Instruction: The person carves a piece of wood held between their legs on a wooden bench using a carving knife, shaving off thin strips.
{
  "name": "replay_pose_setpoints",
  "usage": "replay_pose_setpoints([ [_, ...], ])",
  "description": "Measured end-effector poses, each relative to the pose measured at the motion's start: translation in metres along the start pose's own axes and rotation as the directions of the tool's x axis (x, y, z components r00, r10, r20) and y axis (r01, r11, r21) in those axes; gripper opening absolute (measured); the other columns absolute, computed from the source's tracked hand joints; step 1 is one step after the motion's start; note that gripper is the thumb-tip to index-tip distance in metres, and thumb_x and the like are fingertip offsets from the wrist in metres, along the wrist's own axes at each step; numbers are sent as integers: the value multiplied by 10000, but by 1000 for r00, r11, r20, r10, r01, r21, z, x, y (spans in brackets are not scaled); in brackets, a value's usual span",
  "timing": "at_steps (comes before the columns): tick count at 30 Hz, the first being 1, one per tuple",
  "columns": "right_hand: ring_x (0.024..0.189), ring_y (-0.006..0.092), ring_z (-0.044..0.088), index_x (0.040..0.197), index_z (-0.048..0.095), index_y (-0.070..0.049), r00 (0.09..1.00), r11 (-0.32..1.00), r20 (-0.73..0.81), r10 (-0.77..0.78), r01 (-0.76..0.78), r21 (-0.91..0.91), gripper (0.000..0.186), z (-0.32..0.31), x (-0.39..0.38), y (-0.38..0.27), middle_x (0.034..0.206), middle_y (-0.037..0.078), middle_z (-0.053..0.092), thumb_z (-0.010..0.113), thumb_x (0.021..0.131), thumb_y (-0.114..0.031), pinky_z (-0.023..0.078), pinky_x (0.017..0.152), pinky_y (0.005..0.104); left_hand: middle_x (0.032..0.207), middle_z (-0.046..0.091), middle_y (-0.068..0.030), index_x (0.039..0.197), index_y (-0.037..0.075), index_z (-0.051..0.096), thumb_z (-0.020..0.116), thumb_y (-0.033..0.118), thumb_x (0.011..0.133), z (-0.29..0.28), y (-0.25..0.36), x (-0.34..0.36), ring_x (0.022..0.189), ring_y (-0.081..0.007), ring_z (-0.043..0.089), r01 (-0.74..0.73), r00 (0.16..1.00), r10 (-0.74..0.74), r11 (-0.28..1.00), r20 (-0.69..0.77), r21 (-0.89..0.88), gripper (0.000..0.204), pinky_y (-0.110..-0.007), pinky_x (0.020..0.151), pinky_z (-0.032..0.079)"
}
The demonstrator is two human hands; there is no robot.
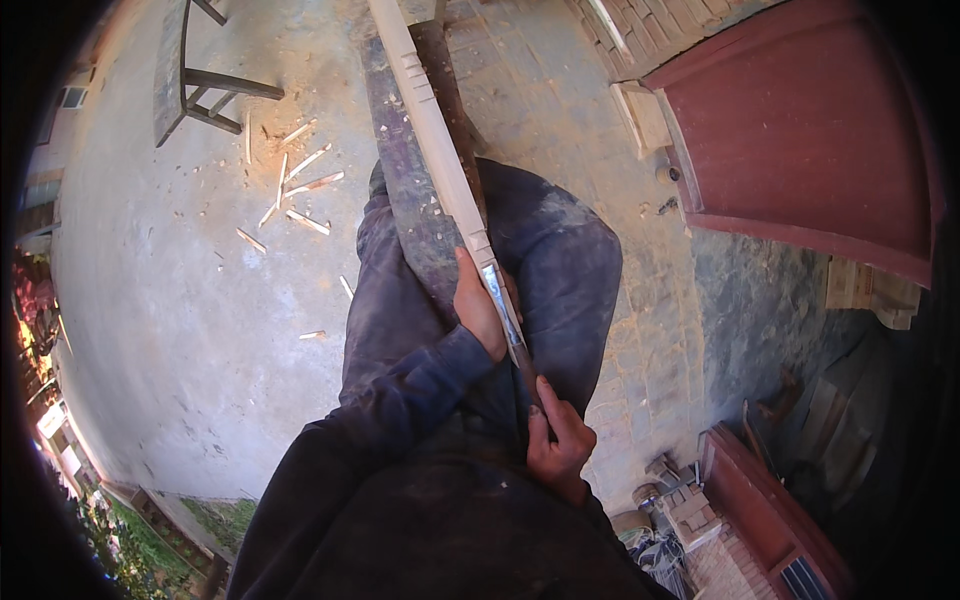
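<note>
A long pale wooden strip [437, 140] lies lengthwise on a worn, dark bench [396, 130] between my knees. Small notches are cut into its edge near the far end and again close to my hands. My left hand [480, 312] is closed round the strip's near end, thumb on the left side and fingertips just showing on the right. Against the wood there lies the shiny blade of a chisel [497, 292], its tip by the nearer notches. Its dark handle is gripped in my right hand [560, 445], close to my body.
Wood offcuts [290, 180] and chips are scattered over the concrete floor at left, below another wooden bench [188, 85]. A large dark red panel [800, 130] stands at the right. Toward the lower right are a red wooden box [765, 510] and several small wood blocks [690, 515].
</note>
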State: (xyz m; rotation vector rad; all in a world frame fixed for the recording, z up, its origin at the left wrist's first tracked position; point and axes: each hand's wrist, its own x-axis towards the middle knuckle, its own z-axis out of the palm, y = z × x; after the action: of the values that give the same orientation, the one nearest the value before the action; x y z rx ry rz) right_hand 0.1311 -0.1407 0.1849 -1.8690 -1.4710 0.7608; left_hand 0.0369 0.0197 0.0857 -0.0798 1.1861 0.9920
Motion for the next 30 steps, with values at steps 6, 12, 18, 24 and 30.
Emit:
replay_pose_setpoints([
  [6, 614, 281, 648, 1293, 724, 24, 1000, 1000, -8, -23, 23, -8, 439, 5, -1, 12, 772, 161, 662, 735, 857, 73, 496, 558, 374, 499, 428, -62, 684, 120, 500, 233, 665, 1106, 1, 0, -2, 364, -208, 404, -31, 999, 30, 998, 12, 50, 738, -335, 362, 360],
  [12, 605, 283, 641, 1293, 723, 23, 999, 999, -20, -42, 42, -8, 436, 8, -2, 16, 762, 161, 656, 742, 859, 61, 489, 548, 379, 490, 420, -55, 657, 123, 488, 238, 709, 1085, -1, 0, 0, 360, -205, 406, -32, 998, 30, 999, 60, 39, 768, -333, 356, 369],
  [18, 591, 278, 630, 1298, 721, 22, 999, 999, -7, -49, 49, -1, 442, 9, 1, 14, 758, 157, 652, 739, 859, 61, 485, 545, 377, 486, 409, -52, 653, 122, 487, 236, 731, 1074, -5, 0, 2, 359, -209, 412, -14, 996, 14, 1000, 90, 9, 782, -328, 354, 374],
  [24, 592, 272, 626, 1308, 716, 22, 999, 999, -6, -42, 41, -3, 447, 11, 1, 14, 754, 152, 648, 733, 863, 67, 483, 545, 376, 493, 411, -54, 672, 115, 499, 229, 698, 1092, -4, -2, 3, 364, -213, 415, -23, 998, 22, 999, 58, 22, 767, -334, 359, 378],
  [30, 592, 268, 626, 1316, 716, 16, 999, 999, -5, -37, 37, 6, 448, 12, 1, 15, 768, 150, 654, 732, 870, 60, 486, 546, 377, 512, 420, -59, 707, 112, 515, 227, 678, 1100, -6, -2, 3, 385, -212, 420, -12, 998, 11, 1000, 56, 21, 747, -338, 376, 387],
])
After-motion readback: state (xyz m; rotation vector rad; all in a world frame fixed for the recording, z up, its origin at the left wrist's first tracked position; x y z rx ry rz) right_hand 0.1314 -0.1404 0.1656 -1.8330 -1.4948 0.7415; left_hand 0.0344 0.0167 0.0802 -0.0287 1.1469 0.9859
